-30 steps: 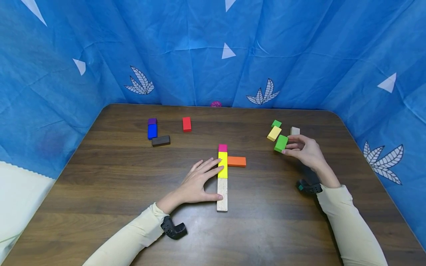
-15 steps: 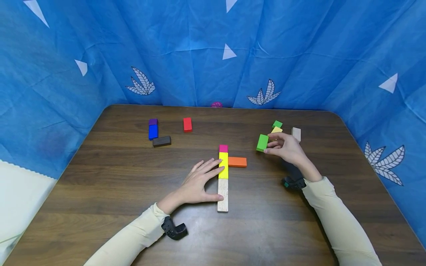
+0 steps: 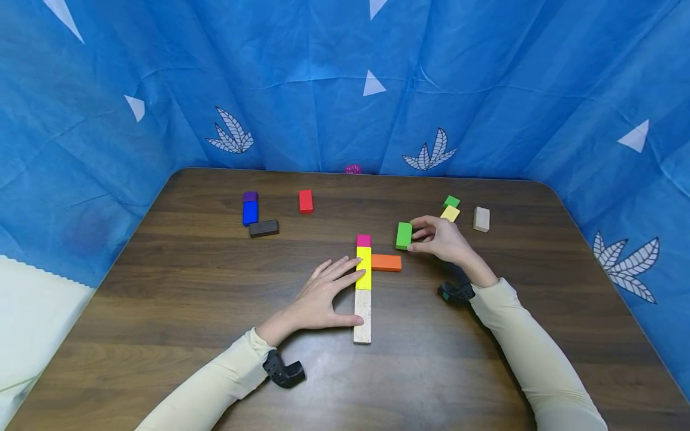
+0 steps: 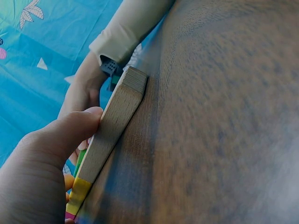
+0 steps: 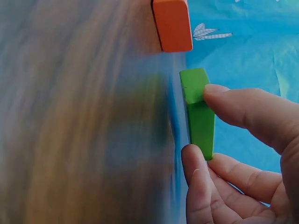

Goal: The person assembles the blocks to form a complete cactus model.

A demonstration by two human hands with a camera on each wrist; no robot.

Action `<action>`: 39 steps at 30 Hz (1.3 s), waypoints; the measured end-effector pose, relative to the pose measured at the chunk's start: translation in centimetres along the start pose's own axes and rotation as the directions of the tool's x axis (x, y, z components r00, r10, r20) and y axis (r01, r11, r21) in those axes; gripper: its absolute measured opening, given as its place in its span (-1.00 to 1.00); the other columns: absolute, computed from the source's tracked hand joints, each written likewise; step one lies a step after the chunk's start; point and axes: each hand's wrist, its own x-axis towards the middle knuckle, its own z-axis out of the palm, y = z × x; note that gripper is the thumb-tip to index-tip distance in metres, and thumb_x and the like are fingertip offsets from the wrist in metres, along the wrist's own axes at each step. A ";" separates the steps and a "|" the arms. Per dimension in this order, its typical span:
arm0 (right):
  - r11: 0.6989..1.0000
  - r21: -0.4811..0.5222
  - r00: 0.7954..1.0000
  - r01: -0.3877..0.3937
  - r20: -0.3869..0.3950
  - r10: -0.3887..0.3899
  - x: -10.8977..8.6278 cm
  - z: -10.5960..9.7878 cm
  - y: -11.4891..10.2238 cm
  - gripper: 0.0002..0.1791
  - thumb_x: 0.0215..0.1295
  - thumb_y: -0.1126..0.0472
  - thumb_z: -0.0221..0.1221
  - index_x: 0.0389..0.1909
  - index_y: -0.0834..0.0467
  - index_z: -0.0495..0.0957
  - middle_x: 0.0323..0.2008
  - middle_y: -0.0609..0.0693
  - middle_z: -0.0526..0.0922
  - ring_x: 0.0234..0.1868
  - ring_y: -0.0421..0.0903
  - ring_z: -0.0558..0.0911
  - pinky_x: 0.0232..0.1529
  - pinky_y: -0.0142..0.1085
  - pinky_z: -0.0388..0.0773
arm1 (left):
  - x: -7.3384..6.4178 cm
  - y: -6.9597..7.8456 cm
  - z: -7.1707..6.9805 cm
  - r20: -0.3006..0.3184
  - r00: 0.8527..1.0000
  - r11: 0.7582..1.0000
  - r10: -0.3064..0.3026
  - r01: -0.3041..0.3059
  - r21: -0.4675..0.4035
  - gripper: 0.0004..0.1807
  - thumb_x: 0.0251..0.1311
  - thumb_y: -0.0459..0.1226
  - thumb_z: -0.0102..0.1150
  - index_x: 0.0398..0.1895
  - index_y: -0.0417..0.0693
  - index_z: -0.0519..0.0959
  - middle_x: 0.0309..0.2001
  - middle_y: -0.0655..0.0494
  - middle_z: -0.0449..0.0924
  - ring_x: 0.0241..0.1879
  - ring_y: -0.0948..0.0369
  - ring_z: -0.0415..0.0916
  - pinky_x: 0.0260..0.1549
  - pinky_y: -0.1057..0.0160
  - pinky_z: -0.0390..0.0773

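Note:
In the head view a pale wooden block [image 3: 363, 317], a yellow block [image 3: 363, 269] and a pink block [image 3: 363, 240] lie end to end in a line. An orange block [image 3: 386, 263] sticks out to the right from the yellow one. My left hand [image 3: 323, 296] rests on the line with spread, fairly straight fingers: fingertips on the yellow block, thumb on the pale one. My right hand [image 3: 443, 239] pinches a green block [image 3: 403, 236] between thumb and fingers, just behind the orange block. The right wrist view shows this green block [image 5: 198, 114] a little apart from the orange one.
A smaller green block [image 3: 451, 202], a light yellow block [image 3: 450, 213] and a whitish block [image 3: 482, 219] lie at the back right. Back left are purple [image 3: 250, 196], blue [image 3: 250, 213], black [image 3: 264, 228] and red [image 3: 305, 202] blocks. A blue curtain [image 3: 334, 90] hangs behind the table.
My right hand has carried the green block leftward from the group at the back right toward the orange block. The left hand has stayed on the line of blocks.

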 end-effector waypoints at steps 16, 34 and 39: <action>1.000 0.010 0.999 0.026 0.018 -0.027 -0.1 1.2 0.5 -0.33 0.07 0.22 0.44 0.21 0.29 0.46 -0.05 0.20 0.66 -0.07 0.04 0.64 -0.11 -0.38 0.62 | 0.0 0.1 -0.1 0.004 1.000 1.000 -0.003 0.003 -0.014 -0.04 -0.06 0.23 0.33 0.42 0.02 0.34 0.50 0.07 0.18 0.51 -0.03 0.05 0.45 -0.16 -0.03; 0.993 -0.014 0.993 0.121 0.016 -0.121 -0.4 1.4 0.3 -0.36 0.04 0.24 0.45 0.18 0.30 0.51 -0.08 0.17 0.62 -0.11 0.03 0.64 -0.16 -0.42 0.59 | 0.0 0.0 -0.1 0.006 1.000 1.000 -0.005 0.005 -0.014 -0.04 -0.05 0.25 0.31 0.42 0.04 0.34 0.50 0.09 0.17 0.51 -0.02 0.05 0.45 -0.16 -0.03; 0.992 -0.009 0.992 0.122 0.028 -0.122 -0.4 1.5 0.2 -0.36 0.05 0.24 0.45 0.19 0.30 0.50 -0.06 0.17 0.61 -0.09 0.03 0.63 -0.13 -0.36 0.59 | 0.0 -0.1 0.0 0.004 1.000 1.000 -0.004 0.004 -0.011 -0.04 -0.05 0.25 0.31 0.43 0.05 0.34 0.50 0.10 0.17 0.51 -0.01 0.05 0.45 -0.16 -0.03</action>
